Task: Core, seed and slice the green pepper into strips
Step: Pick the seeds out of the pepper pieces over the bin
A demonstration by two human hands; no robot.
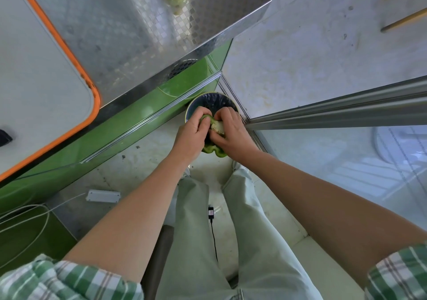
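Both hands held the green pepper (213, 150) over the bin (209, 100).

The pepper hung just above the bin's near rim, clasped between the two hands. The left hand (190, 137) had its fingers curled tightly round the pepper's left side. The right hand (232, 135) had fingers and thumb closed on the pale, seedy core (217, 126) at the pepper's open top. The bin, lined with a dark bag, stood on the floor. Up and left of the bin ran a steel counter (161, 33) carrying an orange-rimmed white board (34, 68).
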